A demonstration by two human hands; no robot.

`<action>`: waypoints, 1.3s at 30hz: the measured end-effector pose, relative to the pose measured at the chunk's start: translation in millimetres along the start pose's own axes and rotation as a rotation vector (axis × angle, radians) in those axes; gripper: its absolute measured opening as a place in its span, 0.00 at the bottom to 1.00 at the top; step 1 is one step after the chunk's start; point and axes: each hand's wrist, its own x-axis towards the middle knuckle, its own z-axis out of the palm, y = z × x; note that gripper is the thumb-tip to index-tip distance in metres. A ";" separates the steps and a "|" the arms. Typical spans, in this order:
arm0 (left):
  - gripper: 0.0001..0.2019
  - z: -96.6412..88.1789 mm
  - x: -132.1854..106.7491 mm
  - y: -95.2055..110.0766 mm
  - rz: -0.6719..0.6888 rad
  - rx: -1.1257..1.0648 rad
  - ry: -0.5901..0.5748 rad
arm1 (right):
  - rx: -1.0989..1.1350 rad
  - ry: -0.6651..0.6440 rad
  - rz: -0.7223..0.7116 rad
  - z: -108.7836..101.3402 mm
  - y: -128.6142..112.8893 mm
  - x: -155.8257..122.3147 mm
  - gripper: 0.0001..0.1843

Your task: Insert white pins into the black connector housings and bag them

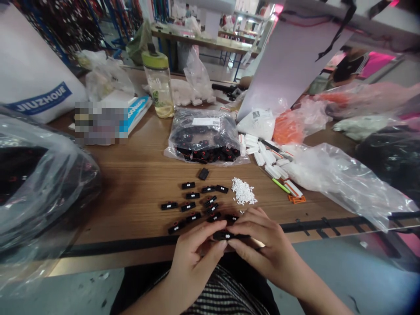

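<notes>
At the table's front edge, my left hand point(198, 253) grips a black connector housing point(220, 236) between thumb and fingers. Two white dots show on the housing's face. My right hand point(264, 240) is closed on the same housing from the other side, its thumb and fingertips by the white dots. Whether a small part is also in its fingers is hidden. Several like black connector housings point(192, 195), most with two white dots, lie just beyond my hands. To their right is a pile of small white pins point(243, 191).
A clear bag of black connectors point(205, 135) lies behind the loose housings. A green-lidded bottle point(159, 83) stands behind it. White connector strips point(271, 162), a green pen point(281, 186) and a plastic bag point(348, 175) lie right. A large clear bag point(65, 170) bulges at left.
</notes>
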 end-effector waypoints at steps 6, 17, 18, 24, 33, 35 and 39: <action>0.23 2.4 -2.5 -0.6 -0.020 -0.114 -0.009 | 0.010 0.019 -0.013 -14.7 6.7 16.8 0.03; 0.15 4.7 -0.6 2.7 0.038 -0.058 -0.014 | -0.452 -0.067 0.179 -30.3 77.1 115.0 0.05; 0.15 4.9 0.1 2.6 0.042 -0.053 -0.015 | -0.438 -0.083 0.183 -31.2 77.4 117.8 0.06; 0.16 6.4 0.7 1.0 0.091 -0.027 -0.004 | -0.370 -0.204 0.044 -30.3 63.8 147.1 0.10; 0.16 7.5 -0.4 -0.5 0.112 -0.019 0.006 | -0.382 -0.549 0.008 -4.0 60.0 190.2 0.15; 0.16 7.3 -0.8 -0.2 0.109 -0.020 0.007 | -0.372 -0.537 0.034 -4.2 61.1 191.8 0.13; 0.14 6.1 -2.4 -0.9 0.096 0.000 -0.004 | -0.339 -0.440 0.085 -17.9 49.2 178.4 0.09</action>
